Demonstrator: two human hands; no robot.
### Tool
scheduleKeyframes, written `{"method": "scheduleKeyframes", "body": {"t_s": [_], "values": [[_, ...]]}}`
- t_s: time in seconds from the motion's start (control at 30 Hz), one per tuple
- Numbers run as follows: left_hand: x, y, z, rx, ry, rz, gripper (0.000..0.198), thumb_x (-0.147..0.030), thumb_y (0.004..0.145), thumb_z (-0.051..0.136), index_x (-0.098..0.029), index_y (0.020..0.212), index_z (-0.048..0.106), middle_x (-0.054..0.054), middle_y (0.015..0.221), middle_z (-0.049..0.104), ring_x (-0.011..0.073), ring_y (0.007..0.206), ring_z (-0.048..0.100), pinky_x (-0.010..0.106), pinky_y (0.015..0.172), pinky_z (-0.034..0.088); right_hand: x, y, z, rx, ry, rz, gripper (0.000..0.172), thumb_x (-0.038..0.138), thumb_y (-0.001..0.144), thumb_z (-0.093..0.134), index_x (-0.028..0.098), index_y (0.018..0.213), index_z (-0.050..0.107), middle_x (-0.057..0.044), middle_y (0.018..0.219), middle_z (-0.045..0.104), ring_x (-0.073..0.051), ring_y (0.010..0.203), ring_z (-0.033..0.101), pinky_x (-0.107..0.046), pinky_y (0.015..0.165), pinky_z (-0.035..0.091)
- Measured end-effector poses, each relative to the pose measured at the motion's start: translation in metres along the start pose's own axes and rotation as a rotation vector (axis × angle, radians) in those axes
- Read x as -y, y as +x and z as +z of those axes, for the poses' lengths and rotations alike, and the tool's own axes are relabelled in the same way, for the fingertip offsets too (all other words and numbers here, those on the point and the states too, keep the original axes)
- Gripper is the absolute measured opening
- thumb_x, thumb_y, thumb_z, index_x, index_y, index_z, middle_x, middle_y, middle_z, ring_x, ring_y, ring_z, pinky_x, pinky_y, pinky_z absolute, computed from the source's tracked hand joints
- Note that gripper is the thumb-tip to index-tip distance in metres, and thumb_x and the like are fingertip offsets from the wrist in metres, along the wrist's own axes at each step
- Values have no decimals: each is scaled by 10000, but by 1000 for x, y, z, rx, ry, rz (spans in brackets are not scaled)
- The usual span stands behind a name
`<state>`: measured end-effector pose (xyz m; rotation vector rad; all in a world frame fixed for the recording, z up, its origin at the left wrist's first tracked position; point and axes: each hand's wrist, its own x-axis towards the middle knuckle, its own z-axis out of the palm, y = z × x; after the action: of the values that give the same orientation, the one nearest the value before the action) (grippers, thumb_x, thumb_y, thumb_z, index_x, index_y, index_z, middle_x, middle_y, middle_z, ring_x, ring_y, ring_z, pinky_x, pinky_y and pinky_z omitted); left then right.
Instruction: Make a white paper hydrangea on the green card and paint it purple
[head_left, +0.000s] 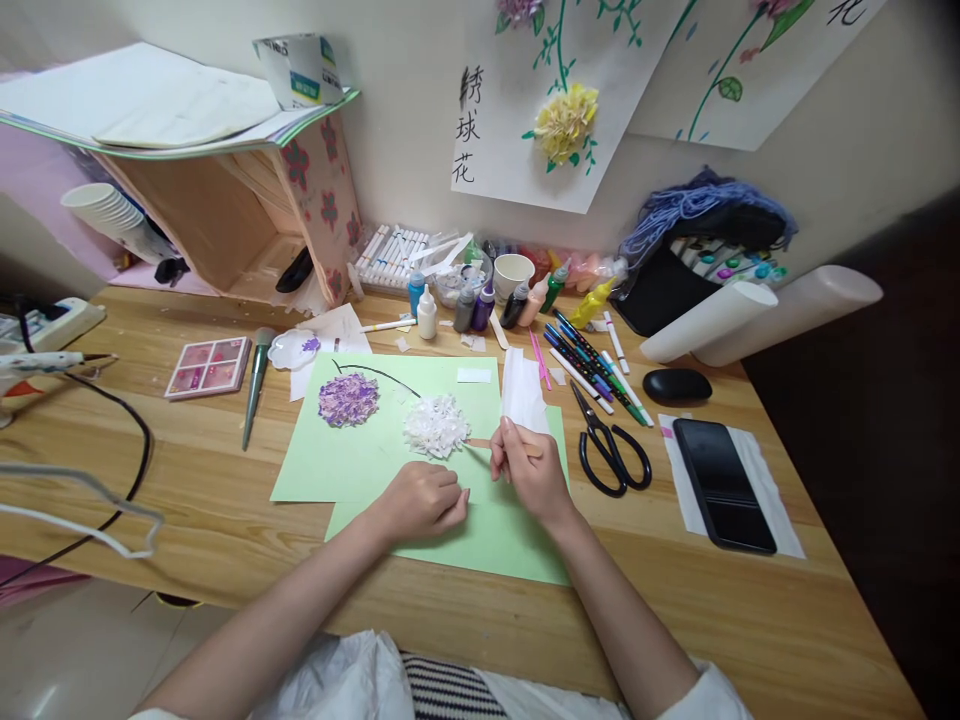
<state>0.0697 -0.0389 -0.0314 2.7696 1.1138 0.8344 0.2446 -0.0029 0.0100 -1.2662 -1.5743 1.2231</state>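
Note:
A light green paper sheet (360, 460) lies on the wooden desk. On it sit a purple paper-tuft flower (348, 398) and a white paper-tuft flower (436, 425). My right hand (531, 470) is closed around a thin wooden stick (480, 443) whose tip points at the white flower's right edge. My left hand (420, 500) rests on the green paper just below the white flower, fingers curled and pinched together; whether it holds anything is hidden. A folded white tissue strip (522, 392) lies just beyond my right hand.
Black scissors (611, 450) and a black phone (721, 485) on white paper lie to the right. Markers (592, 362), ink bottles (480, 305), a cup (513, 272) and a pen tray stand at the back. A paint palette (208, 366), a brush (255, 385) and cables are on the left.

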Motion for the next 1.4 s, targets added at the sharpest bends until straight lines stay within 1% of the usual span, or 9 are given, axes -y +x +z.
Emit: {"method": "scheduleKeyframes", "body": {"t_s": [0.17, 0.33, 0.57, 0.7, 0.8, 0.87, 1.03, 1.23, 1.4], "values": [[0, 0, 1, -10, 2, -3, 397, -162, 893, 417, -197, 501, 474, -16, 476, 461, 102, 417, 408, 279, 425, 286, -7, -3, 2, 27, -21, -29, 536, 519, 973, 333, 212, 559, 479, 17, 434, 511, -115, 406, 464, -242, 455, 409], [0, 1, 1, -18, -1, 0, 395, -158, 892, 422, -195, 501, 471, -17, 473, 465, 101, 417, 413, 275, 432, 283, -7, -2, 4, 60, -49, -66, 521, 478, 987, 312, 216, 564, 466, 24, 437, 487, -120, 410, 476, -246, 475, 414], [-1, 1, 0, -25, 0, -6, 392, -157, 883, 428, -193, 494, 469, -15, 465, 476, 103, 410, 405, 281, 437, 268, -5, -2, 4, 130, -198, -171, 474, 388, 999, 288, 226, 573, 420, 13, 507, 486, -129, 488, 504, -258, 559, 416], [-1, 1, 1, -19, -11, -4, 377, -151, 877, 437, -189, 504, 471, -17, 474, 474, 98, 412, 399, 271, 438, 264, -6, 1, 8, 155, -243, -170, 451, 373, 997, 267, 233, 587, 393, 10, 523, 475, -138, 494, 497, -271, 571, 403], [-1, 0, 1, -13, -25, -4, 376, -154, 882, 436, -185, 509, 466, -21, 476, 469, 93, 411, 395, 265, 441, 261, -3, 4, 10, 163, -219, -117, 466, 392, 995, 278, 229, 576, 401, 14, 499, 477, -135, 483, 496, -270, 569, 394], [-1, -1, 2, -13, -33, -7, 375, -151, 882, 436, -184, 510, 463, -23, 476, 466, 92, 412, 389, 265, 443, 258, -2, 5, 8, 139, -138, -49, 486, 431, 989, 313, 222, 565, 427, 17, 469, 484, -131, 472, 497, -260, 555, 390], [-1, -2, 4, -32, -40, -16, 373, -142, 875, 432, -183, 505, 463, -22, 468, 461, 94, 414, 371, 279, 444, 241, -7, 2, -2, -13, 98, 71, 538, 525, 963, 360, 208, 540, 462, 23, 413, 486, -105, 402, 427, -241, 475, 348], [-2, -2, 1, -81, -59, -74, 387, -123, 872, 420, -184, 490, 419, -28, 449, 425, 96, 423, 340, 280, 446, 233, -22, -4, 2, -29, 146, 44, 555, 537, 961, 360, 200, 535, 474, 19, 432, 473, -103, 420, 422, -242, 461, 325], [11, -5, -18, -139, -78, -203, 397, -108, 895, 415, -184, 508, 382, -39, 462, 382, 93, 445, 330, 274, 465, 232, -30, -7, 4, -88, 146, -10, 570, 522, 968, 352, 199, 508, 446, 31, 440, 418, -94, 419, 397, -247, 472, 320]]}}
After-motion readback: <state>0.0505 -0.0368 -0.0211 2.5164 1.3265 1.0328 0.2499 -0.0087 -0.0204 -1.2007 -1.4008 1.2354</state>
